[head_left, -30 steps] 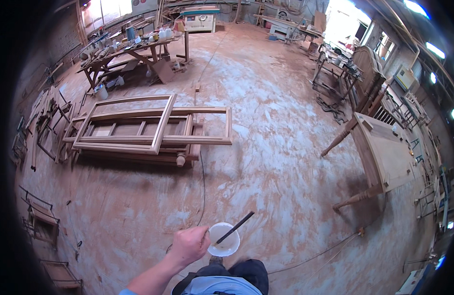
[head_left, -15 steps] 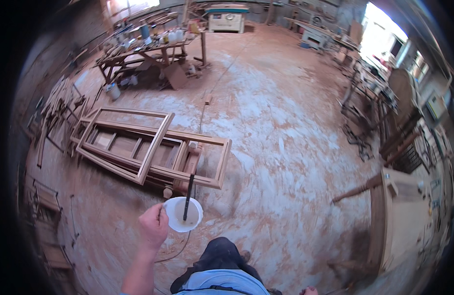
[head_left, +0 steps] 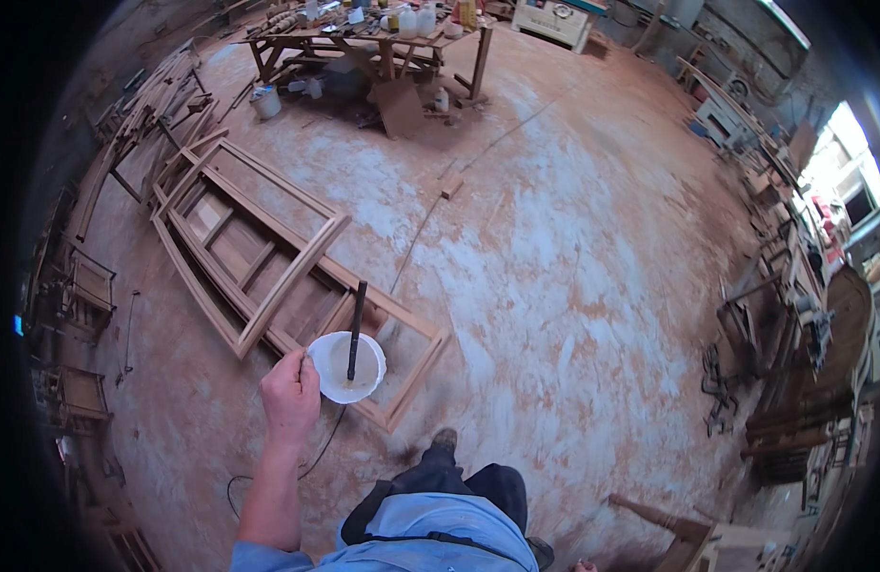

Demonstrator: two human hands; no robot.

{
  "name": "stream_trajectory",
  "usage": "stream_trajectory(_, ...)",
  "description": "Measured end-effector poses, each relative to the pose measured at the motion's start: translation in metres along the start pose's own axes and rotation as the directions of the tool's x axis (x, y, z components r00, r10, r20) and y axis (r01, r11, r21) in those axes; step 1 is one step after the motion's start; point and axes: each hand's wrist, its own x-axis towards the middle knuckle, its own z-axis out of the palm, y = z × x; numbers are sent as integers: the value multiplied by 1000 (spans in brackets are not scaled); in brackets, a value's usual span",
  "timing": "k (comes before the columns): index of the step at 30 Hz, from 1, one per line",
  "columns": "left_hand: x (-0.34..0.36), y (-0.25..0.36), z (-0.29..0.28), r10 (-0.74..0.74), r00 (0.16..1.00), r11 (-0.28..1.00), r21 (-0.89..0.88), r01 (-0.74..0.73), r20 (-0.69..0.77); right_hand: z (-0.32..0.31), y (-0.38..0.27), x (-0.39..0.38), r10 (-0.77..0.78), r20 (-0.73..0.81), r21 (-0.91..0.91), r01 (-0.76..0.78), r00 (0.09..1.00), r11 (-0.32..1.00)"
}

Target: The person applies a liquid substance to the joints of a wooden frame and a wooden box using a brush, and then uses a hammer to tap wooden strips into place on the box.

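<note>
My left hand (head_left: 292, 396) is closed on the rim of a white plastic tub (head_left: 372, 377). A slim dark stick (head_left: 356, 329) stands up out of the tub, its lower end resting inside; whether it is a brush I cannot tell. Beyond the tub lie wooden frames (head_left: 311, 250) with open centres, stacked over a panelled wooden piece (head_left: 238, 244). At the bottom edge only a sliver of my right hand (head_left: 585, 566) shows, low beside my body, its fingers mostly out of sight.
A cluttered workbench (head_left: 387, 46) stands at the far side, a white bucket (head_left: 265, 102) near it. A cable (head_left: 416, 238) runs across the dusty floor. Wooden furniture (head_left: 692, 540) is at lower right, chairs and scrap (head_left: 811, 381) along the right. Timber strips (head_left: 140, 119) lie at left.
I have stepped forward and the view has turned left. The wooden frames now sit closer and partly under the tub. The furniture at right has slid toward the lower edge. My left hand keeps the tub.
</note>
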Motion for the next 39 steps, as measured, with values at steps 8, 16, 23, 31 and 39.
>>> stream_trajectory(8, 117, 44, 114, -137, 956, 989, 20, 147, -260, 53, -181, 201, -67, 116, -129, 82, 991, 988)
stream_trajectory(16, 189, 90, 168, -318, 845, 903, 133, 408, -431, 176, -551, 347, -261, 356, -227, 354, 897, 907)
stream_trajectory(23, 258, 69, 199, -338, 779, 846, 192, 497, -528, 352, -791, 358, -399, 483, -133, 515, 780, 847)
stream_trajectory(31, 393, 2, 223, -376, 727, 808, 180, 560, -575, 505, -868, 291, -280, 629, -436, 626, 726, 646)
stream_trajectory(39, 543, -70, 226, -389, 693, 778, 187, 600, -607, 727, -976, 242, -220, 726, -418, 671, 652, 612)
